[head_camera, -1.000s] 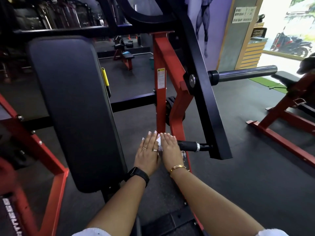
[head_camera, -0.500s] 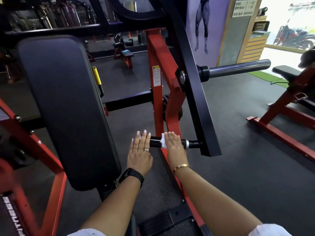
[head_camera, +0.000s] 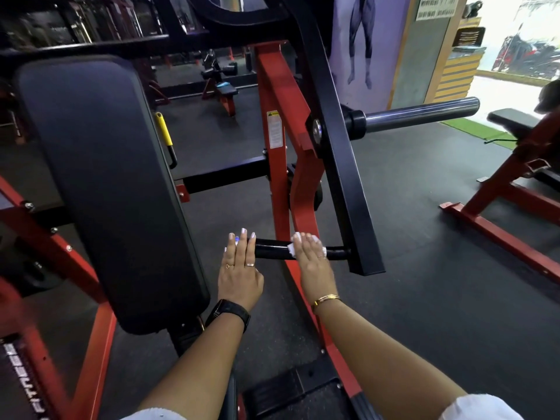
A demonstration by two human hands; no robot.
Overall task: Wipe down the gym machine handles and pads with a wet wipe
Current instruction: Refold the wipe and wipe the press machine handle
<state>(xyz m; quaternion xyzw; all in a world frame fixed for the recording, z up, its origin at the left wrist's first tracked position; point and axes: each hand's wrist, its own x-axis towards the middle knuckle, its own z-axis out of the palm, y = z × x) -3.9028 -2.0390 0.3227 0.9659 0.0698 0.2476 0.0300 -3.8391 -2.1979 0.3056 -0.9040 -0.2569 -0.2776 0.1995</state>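
Right hand (head_camera: 312,263) slid wet wipe (head_camera: 291,249) rightward along handle (head_camera: 272,249), now close to black lever arm (head_camera: 357,207); left hand (head_camera: 239,274) parted from it, bare grip between.

The person wears white fabric sleeves (head_camera: 481,407), a black strap wristwatch (head_camera: 228,313) and two slim rings (head_camera: 250,264) on the left hand (head_camera: 241,277), a thin gold bangle (head_camera: 325,299) and one ring (head_camera: 321,256) on the right hand (head_camera: 313,268).

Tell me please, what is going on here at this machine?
A person is wiping the black handle of a red-and-black gym machine. The right hand presses a white wet wipe flat onto the handle, close to the black arm. The left hand rests with straight fingers on the handle's free end. No hand touches the large pad on the left.
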